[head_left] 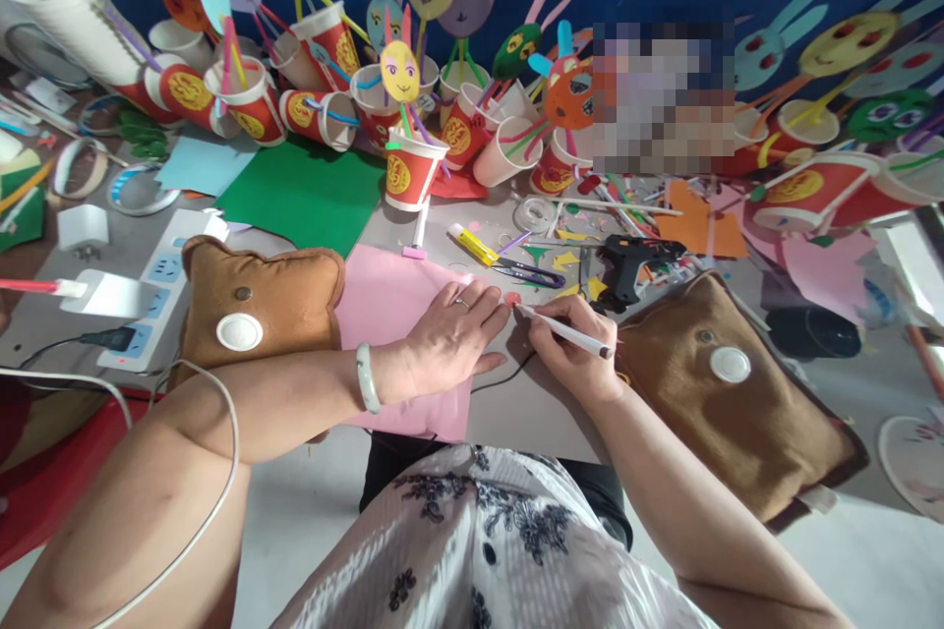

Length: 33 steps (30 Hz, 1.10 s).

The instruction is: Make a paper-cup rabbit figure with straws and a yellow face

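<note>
My right hand (579, 349) grips a white marker pen (567, 331), its tip meeting a small red paper disc (512, 298). Beside that disc, my left hand (449, 334) lies flat with fingers stretched out, partly over a sheet of pink paper (380, 295); its fingertips are close to the disc, but I cannot tell whether they touch it. Just beyond my hands are a yellow glue stick (473, 244), dark thread snips (529, 272) and a black glue gun (638, 265).
Brown plush cushions (276, 300) flank my arms. A white power strip (158, 290) with plugs and cables sits at left. Red paper cups (413, 172) with paper-faced figures line the back. Green paper (302, 192) and orange paper scraps (700, 226) lie before them.
</note>
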Available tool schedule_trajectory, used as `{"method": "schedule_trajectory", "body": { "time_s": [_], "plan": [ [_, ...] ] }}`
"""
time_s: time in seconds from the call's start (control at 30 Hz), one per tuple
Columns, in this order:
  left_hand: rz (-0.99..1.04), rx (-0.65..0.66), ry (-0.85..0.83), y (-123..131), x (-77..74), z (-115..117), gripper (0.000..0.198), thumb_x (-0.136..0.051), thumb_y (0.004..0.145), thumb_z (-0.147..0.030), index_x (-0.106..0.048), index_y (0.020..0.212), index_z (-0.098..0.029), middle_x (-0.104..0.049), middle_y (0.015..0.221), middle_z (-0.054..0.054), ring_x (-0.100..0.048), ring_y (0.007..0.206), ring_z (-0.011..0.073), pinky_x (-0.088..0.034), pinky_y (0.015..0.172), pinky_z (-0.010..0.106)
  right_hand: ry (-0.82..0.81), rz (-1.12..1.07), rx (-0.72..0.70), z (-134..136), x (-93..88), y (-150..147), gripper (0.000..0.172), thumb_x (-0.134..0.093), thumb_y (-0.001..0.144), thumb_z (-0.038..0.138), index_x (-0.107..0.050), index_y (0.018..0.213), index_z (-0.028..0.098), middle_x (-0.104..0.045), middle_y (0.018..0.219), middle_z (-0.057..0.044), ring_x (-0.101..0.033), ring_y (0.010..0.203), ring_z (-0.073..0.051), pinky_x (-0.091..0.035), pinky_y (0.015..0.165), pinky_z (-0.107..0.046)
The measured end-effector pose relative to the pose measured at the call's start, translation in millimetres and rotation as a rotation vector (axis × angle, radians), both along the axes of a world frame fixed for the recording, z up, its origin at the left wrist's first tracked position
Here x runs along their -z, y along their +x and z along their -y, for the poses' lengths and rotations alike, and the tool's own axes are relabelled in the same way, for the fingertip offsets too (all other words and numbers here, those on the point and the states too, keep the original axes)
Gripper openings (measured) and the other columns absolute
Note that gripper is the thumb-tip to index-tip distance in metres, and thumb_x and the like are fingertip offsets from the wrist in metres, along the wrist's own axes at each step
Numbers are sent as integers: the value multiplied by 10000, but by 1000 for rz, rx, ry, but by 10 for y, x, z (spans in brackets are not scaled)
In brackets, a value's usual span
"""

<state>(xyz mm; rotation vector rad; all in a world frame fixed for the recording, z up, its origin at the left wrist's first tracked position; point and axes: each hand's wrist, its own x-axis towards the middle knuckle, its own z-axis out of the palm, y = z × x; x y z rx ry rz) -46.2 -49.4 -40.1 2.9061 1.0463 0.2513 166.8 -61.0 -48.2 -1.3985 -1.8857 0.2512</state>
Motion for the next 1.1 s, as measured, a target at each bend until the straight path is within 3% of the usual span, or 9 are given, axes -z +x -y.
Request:
{"method": "schedule_trajectory", "body": {
  "time_s": [0.47, 0.67, 1.1],
  "plan": [
    [4, 1, -6, 3, 3, 1, 568, -552, 980, -451, -489, 1433, -114, -526, 1433, 178, -470, 1320, 345, -374, 1088, 479, -42, 25, 7, 9, 2, 9, 34, -617, 806, 249, -593, 790, 229, -689, 630, 15, -604, 490, -132, -498, 528, -255],
    [-12, 3, 12, 9, -7, -2, 634, -522, 992, -451, -414, 1506, -94, -520, 1419, 189, -465, 1303, 351, -377, 1069, 474, 2, 11, 50, 18, -2, 19, 38, -608, 793, 257, -582, 780, 233, -673, 612, 17, -617, 500, -146, -498, 524, -260],
    [4, 8, 4, 4, 9, -7, 634, -543, 982, -465, -430, 1486, -97, -522, 1418, 186, -464, 1304, 344, -374, 1074, 477, -50, 8, 55, 7, -6, 2, 55, -623, 796, 266, -590, 765, 235, -662, 594, 20, -587, 472, -137, -500, 507, -260]
  ]
}}
